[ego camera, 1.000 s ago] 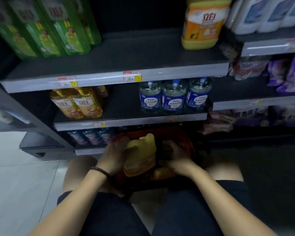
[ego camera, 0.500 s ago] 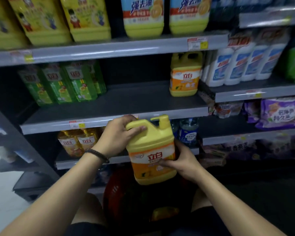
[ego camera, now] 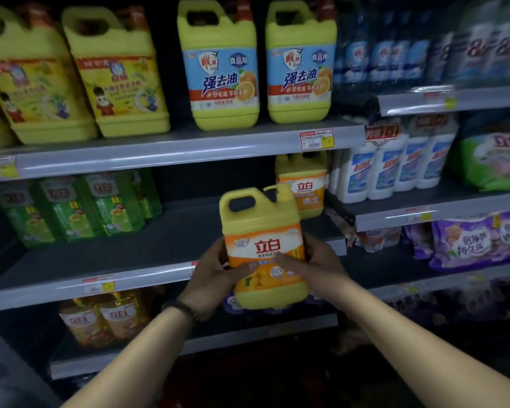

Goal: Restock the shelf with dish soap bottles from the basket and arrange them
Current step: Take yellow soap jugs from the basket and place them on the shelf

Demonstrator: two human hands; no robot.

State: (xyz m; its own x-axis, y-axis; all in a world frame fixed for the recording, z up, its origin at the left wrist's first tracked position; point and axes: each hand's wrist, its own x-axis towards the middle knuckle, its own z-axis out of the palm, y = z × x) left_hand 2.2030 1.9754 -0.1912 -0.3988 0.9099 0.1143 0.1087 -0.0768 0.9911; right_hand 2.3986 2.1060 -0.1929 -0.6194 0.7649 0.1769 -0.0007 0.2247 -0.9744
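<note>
— Yellow dish soap bottle (ego camera: 262,251), orange label: location?
— Upright, raised in front of the grey middle shelf (ego camera: 147,245), not resting on it.
— Hands?
— Left hand (ego camera: 215,275) and right hand (ego camera: 315,260) clasp its lower sides, thumbs on the label.
— Neighbours?
— Matching bottle (ego camera: 304,184) stands behind, on that shelf's right end; green bottles (ego camera: 71,207) left.

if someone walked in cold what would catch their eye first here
First, the yellow dish soap jug with an orange label, held up centre frame between the left hand and right hand in front of the grey middle shelf. That shelf has a wide bare stretch, with one matching yellow jug at its right end and green refill pouches at its left. Above, two big yellow jugs with blue labels stand out brightly.
</note>
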